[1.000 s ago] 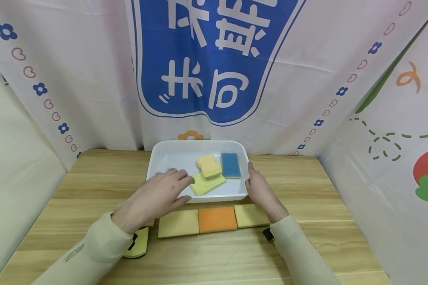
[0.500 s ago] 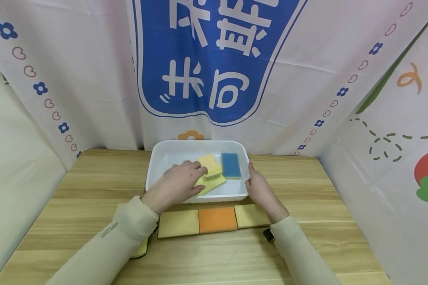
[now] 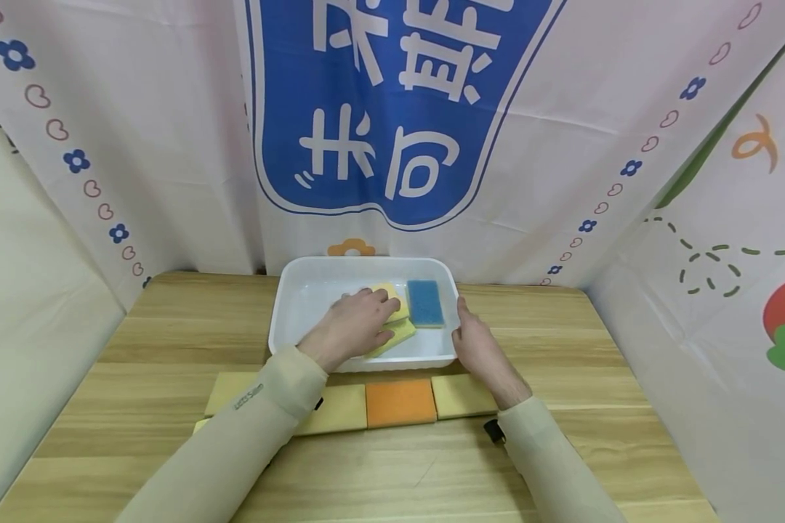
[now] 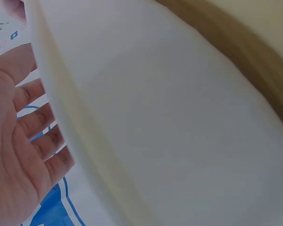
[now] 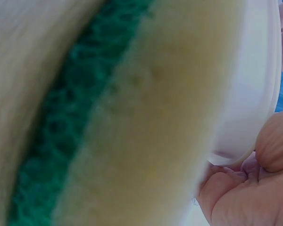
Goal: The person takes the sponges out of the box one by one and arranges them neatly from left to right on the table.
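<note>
A white plastic tray (image 3: 304,290) stands at the back of the table. Inside it, a yellow sponge (image 3: 397,309) rests on a lighter yellow sponge (image 3: 402,334), beside a blue-topped sponge (image 3: 425,303). My left hand (image 3: 358,325) reaches over the two yellow ones, fingers above the upper sponge and thumb by the lower; contact is unclear. In the left wrist view, the tray wall (image 4: 155,117) hides the fingertips of that hand (image 4: 19,136). With thumb on the rim, my right hand (image 3: 477,345) grips the tray's right end.
In front of the tray lies a row of flat sponges: an orange one (image 3: 401,402), a yellow one (image 3: 464,396) under the right wrist and others partly beneath the left sleeve (image 3: 262,407). A printed cloth (image 3: 203,145) hangs behind the wooden table (image 3: 543,327).
My left hand has moved right across the tray, from its left part to over the yellow sponges. The right hand keeps its grip, and the tray and sponges look unmoved.
</note>
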`<control>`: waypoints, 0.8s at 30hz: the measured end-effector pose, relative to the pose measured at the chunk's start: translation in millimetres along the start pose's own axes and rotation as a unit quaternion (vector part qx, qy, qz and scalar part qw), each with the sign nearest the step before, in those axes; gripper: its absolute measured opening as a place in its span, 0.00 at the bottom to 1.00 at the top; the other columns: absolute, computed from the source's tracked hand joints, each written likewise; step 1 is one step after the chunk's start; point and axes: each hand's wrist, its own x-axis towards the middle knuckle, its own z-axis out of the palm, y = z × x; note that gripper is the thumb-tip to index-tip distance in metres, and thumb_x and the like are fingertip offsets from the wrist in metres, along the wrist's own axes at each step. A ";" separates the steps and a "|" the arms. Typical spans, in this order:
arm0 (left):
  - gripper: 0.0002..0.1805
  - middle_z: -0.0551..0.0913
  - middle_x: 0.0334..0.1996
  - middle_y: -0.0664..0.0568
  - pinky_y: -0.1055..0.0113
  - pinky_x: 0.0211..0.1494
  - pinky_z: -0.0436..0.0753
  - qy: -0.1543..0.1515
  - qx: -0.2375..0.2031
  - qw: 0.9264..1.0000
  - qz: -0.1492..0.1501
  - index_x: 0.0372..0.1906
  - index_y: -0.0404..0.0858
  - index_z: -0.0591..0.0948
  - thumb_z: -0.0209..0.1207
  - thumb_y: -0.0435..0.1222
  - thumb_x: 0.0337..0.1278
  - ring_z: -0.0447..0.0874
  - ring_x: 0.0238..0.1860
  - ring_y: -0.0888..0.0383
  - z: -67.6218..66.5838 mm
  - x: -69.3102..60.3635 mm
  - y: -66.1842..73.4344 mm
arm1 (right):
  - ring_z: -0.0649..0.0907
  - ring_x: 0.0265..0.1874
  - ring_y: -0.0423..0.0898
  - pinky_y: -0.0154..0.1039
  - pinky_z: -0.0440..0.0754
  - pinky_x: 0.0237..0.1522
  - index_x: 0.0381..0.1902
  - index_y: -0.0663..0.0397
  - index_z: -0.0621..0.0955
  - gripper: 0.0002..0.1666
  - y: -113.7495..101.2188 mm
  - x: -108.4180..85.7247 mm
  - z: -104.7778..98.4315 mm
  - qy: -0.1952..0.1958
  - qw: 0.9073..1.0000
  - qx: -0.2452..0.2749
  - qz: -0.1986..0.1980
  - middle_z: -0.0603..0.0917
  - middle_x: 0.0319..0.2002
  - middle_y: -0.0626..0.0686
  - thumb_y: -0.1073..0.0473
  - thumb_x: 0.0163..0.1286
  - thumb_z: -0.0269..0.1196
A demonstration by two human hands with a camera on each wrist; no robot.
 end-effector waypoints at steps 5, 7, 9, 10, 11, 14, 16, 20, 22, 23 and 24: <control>0.23 0.90 0.66 0.43 0.42 0.60 0.97 -0.016 0.014 1.000 -0.004 0.75 0.41 0.84 0.69 0.44 0.86 0.91 0.61 0.41 0.7 15.9 2.3 | 0.91 0.57 0.65 0.43 0.91 0.37 0.95 0.73 0.50 0.42 1.0 0.1 0.2 -0.002 1.000 0.006 -0.001 0.73 0.84 0.81 0.72 0.90 0.49; 0.24 0.89 0.70 0.42 0.41 0.64 0.96 -0.025 0.016 1.000 -0.006 0.77 0.41 0.83 0.69 0.43 0.87 0.90 0.64 0.40 0.6 21.7 3.5 | 0.91 0.54 0.64 0.42 0.90 0.35 0.95 0.72 0.49 0.43 1.6 0.3 0.3 -0.003 1.000 0.008 -0.001 0.73 0.83 0.81 0.72 0.90 0.49; 0.25 0.88 0.72 0.41 0.40 0.67 0.96 -0.035 0.016 0.999 -0.008 0.79 0.42 0.83 0.68 0.43 0.88 0.90 0.67 0.40 0.6 26.2 4.7 | 0.91 0.53 0.63 0.42 0.89 0.34 0.95 0.71 0.49 0.43 1.7 0.2 0.3 -0.003 1.000 0.007 -0.001 0.73 0.83 0.81 0.72 0.90 0.49; 0.25 0.87 0.73 0.41 0.40 0.68 0.96 -0.041 0.017 0.999 -0.009 0.79 0.42 0.83 0.68 0.43 0.88 0.89 0.68 0.39 1.0 28.5 5.3 | 0.91 0.53 0.63 0.42 0.89 0.34 0.95 0.71 0.49 0.43 1.8 0.2 0.3 -0.003 1.000 0.006 -0.001 0.74 0.83 0.81 0.72 0.90 0.49; 0.25 0.87 0.74 0.41 0.39 0.68 0.95 -0.046 0.017 0.999 -0.009 0.80 0.43 0.83 0.68 0.42 0.88 0.89 0.70 0.39 1.5 30.4 5.9 | 0.92 0.53 0.63 0.42 0.90 0.35 0.95 0.71 0.49 0.43 1.8 0.2 0.2 -0.003 1.000 0.005 -0.002 0.74 0.83 0.81 0.72 0.90 0.49; 0.25 0.85 0.76 0.40 0.39 0.69 0.95 -0.063 0.013 0.998 -0.012 0.81 0.45 0.82 0.65 0.41 0.90 0.87 0.72 0.39 4.0 34.4 7.2 | 0.92 0.56 0.64 0.43 0.91 0.38 0.95 0.72 0.50 0.43 1.5 -0.1 0.0 -0.002 1.000 0.002 -0.005 0.74 0.83 0.80 0.71 0.90 0.49; 0.25 0.85 0.77 0.41 0.40 0.69 0.95 -0.073 0.011 0.997 -0.014 0.82 0.46 0.82 0.64 0.40 0.91 0.86 0.72 0.39 6.2 36.1 7.7 | 0.92 0.58 0.64 0.44 0.92 0.39 0.95 0.72 0.50 0.42 1.3 -0.3 -0.2 -0.002 1.000 0.002 -0.006 0.74 0.83 0.80 0.71 0.91 0.49; 0.25 0.84 0.77 0.40 0.42 0.70 0.95 -0.085 -0.003 0.996 -0.017 0.84 0.46 0.81 0.63 0.38 0.91 0.86 0.71 0.40 9.4 37.6 8.2 | 0.92 0.58 0.64 0.43 0.92 0.38 0.95 0.71 0.50 0.42 1.1 -0.3 -0.2 -0.005 1.000 0.002 -0.005 0.73 0.84 0.80 0.71 0.91 0.49; 0.26 0.84 0.78 0.40 0.42 0.72 0.94 -0.091 -0.017 0.995 -0.020 0.84 0.46 0.81 0.64 0.38 0.91 0.86 0.70 0.41 9.9 37.6 8.1 | 0.92 0.58 0.64 0.43 0.92 0.38 0.95 0.72 0.50 0.42 1.3 -0.2 -0.3 -0.005 1.000 0.001 -0.004 0.72 0.85 0.80 0.71 0.91 0.49; 0.26 0.83 0.78 0.39 0.41 0.73 0.93 -0.094 -0.026 0.995 -0.022 0.84 0.46 0.80 0.64 0.37 0.91 0.86 0.70 0.40 9.8 37.4 8.0 | 0.92 0.58 0.64 0.43 0.92 0.38 0.95 0.72 0.50 0.42 1.4 -0.2 -0.4 -0.005 1.000 0.000 -0.005 0.72 0.85 0.79 0.71 0.91 0.49; 0.26 0.83 0.78 0.39 0.40 0.73 0.93 -0.093 -0.036 0.995 -0.023 0.84 0.45 0.80 0.63 0.36 0.91 0.86 0.70 0.40 9.9 36.8 7.7 | 0.92 0.59 0.64 0.43 0.92 0.38 0.95 0.72 0.50 0.42 1.5 -0.2 -0.4 -0.005 1.000 0.000 -0.005 0.72 0.85 0.79 0.71 0.91 0.49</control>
